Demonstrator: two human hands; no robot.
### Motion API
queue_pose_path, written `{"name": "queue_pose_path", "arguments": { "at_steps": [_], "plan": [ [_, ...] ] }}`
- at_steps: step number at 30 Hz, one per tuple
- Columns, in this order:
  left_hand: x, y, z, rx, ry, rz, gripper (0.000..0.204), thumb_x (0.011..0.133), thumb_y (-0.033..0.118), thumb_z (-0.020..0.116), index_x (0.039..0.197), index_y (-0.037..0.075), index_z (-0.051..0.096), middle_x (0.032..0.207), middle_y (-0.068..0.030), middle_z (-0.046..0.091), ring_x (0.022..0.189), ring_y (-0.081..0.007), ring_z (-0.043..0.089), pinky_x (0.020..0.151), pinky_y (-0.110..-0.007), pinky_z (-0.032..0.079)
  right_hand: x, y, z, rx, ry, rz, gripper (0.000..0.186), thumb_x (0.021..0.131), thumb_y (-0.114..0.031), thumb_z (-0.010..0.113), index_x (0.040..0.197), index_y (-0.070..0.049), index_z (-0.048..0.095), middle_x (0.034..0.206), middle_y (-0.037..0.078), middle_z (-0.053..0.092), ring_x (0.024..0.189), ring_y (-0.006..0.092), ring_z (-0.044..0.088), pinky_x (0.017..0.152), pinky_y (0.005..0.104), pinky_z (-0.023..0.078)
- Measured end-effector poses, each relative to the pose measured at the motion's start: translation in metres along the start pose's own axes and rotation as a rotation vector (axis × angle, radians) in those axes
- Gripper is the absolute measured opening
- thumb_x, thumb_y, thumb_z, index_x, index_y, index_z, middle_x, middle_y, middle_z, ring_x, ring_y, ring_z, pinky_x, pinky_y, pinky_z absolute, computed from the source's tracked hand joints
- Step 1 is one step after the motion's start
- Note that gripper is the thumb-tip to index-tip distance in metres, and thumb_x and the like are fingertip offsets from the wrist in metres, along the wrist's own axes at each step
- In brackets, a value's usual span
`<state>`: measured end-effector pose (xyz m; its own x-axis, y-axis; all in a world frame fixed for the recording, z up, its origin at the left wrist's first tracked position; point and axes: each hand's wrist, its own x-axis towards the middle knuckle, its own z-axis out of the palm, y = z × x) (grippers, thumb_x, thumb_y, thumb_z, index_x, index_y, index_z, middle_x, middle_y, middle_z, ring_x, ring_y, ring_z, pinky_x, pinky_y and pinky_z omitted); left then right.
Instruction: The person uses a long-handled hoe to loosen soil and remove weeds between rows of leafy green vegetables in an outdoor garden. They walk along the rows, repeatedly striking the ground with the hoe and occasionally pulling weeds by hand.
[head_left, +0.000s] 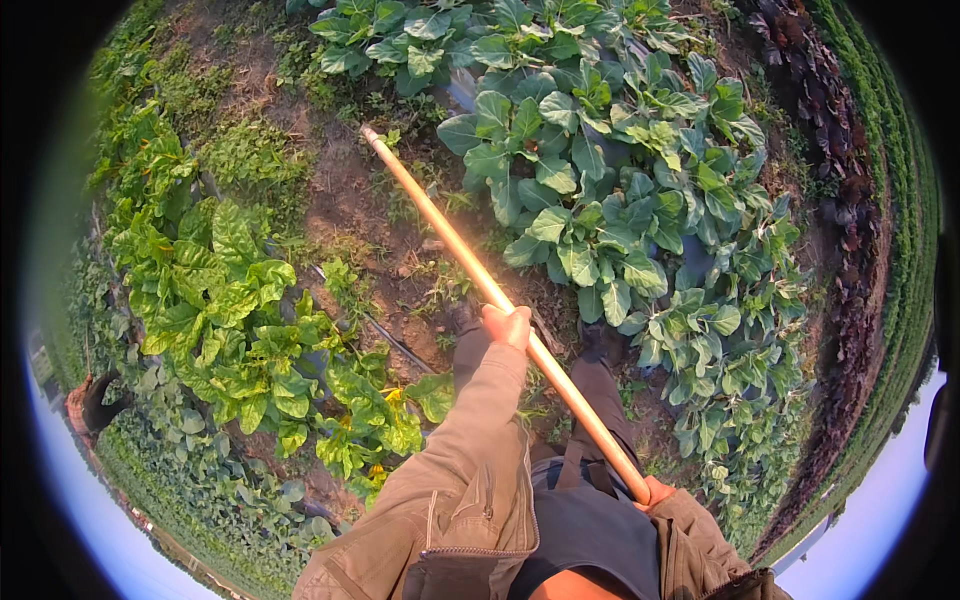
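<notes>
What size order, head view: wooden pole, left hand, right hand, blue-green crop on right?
1. Blue-green crop
2. Wooden pole
3. Left hand, right hand: too close to rank, right partly hidden

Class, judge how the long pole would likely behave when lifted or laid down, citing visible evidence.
The pole is probably stiff: it shows no obvious sag beyond the left hand. It looks rounded, so it might roll if set down on a slope. Its smooth, glossy surface may feel somewhat slippery.

Vegetable field (335,195): leafy green rows (560,175), weedy soil (370,215), a purple row (852,210), perhaps lettuce.
</notes>
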<state>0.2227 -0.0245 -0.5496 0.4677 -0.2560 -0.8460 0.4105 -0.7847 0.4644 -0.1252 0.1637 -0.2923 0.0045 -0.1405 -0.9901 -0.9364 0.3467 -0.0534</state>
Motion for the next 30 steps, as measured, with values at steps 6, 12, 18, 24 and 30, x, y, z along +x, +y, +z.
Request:
{"name": "queue_pose_path", "arguments": {
  "at_steps": [6, 12, 18, 24, 30],
  "plan": [
    [0.110, 0.122, -0.013, -0.074, 0.028, 0.221, 0.030, 0.080, -0.002, 0.067, 0.103, -0.010, 0.050, 0.080, -0.0163, 0.060, 0.051, -0.0268, 0.062, 0.046, -0.042, 0.054, 0.051, -0.124, -0.072, 0.160, 0.149, -0.270, 0.045, 0.085, -0.034, 0.088, 0.114, -0.013, 0.060, 0.087, 0.017, 0.070, 0.082, 0.0384, 0.071, 0.074, 0.0458, 0.054],
    [0.134, 0.159, 0.051, -0.014, -0.024, 0.337, 0.022, 0.081, 0.000, 0.066, 0.094, -0.011, 0.053, 0.074, -0.0121, 0.059, 0.052, -0.0237, 0.060, 0.050, -0.039, 0.051, 0.089, -0.139, -0.105, 0.290, 0.206, -0.259, 0.048, 0.083, -0.030, 0.091, 0.110, -0.007, 0.060, 0.082, 0.015, 0.064, 0.072, 0.0282, 0.062, 0.071, 0.0408, 0.052],
    [0.114, 0.111, 0.074, -0.074, -0.111, 0.285, 0.023, 0.080, 0.001, 0.067, 0.095, -0.007, 0.051, 0.074, -0.0112, 0.058, 0.050, -0.0230, 0.059, 0.046, -0.037, 0.051, 0.065, -0.096, -0.078, 0.256, 0.231, -0.189, 0.046, 0.087, -0.034, 0.085, 0.117, -0.012, 0.057, 0.088, 0.020, 0.069, 0.082, 0.0432, 0.070, 0.074, 0.0496, 0.054],
    [0.068, 0.081, 0.044, 0.020, -0.074, 0.177, 0.030, 0.079, -0.001, 0.068, 0.099, -0.006, 0.048, 0.077, -0.0113, 0.057, 0.049, -0.0238, 0.060, 0.045, -0.039, 0.052, 0.037, -0.084, -0.055, 0.152, -0.050, 0.058, 0.045, 0.088, -0.036, 0.083, 0.120, -0.016, 0.059, 0.092, 0.017, 0.070, 0.089, 0.0389, 0.070, 0.076, 0.0463, 0.053],
    [0.116, 0.152, 0.058, -0.081, -0.034, 0.266, 0.023, 0.081, 0.000, 0.068, 0.096, -0.010, 0.053, 0.077, -0.0133, 0.059, 0.055, -0.0256, 0.063, 0.051, -0.039, 0.055, 0.087, -0.113, -0.128, 0.210, 0.183, -0.232, 0.046, 0.085, -0.031, 0.087, 0.117, -0.012, 0.059, 0.087, 0.019, 0.070, 0.083, 0.0429, 0.071, 0.074, 0.0491, 0.054]
  ]
}}
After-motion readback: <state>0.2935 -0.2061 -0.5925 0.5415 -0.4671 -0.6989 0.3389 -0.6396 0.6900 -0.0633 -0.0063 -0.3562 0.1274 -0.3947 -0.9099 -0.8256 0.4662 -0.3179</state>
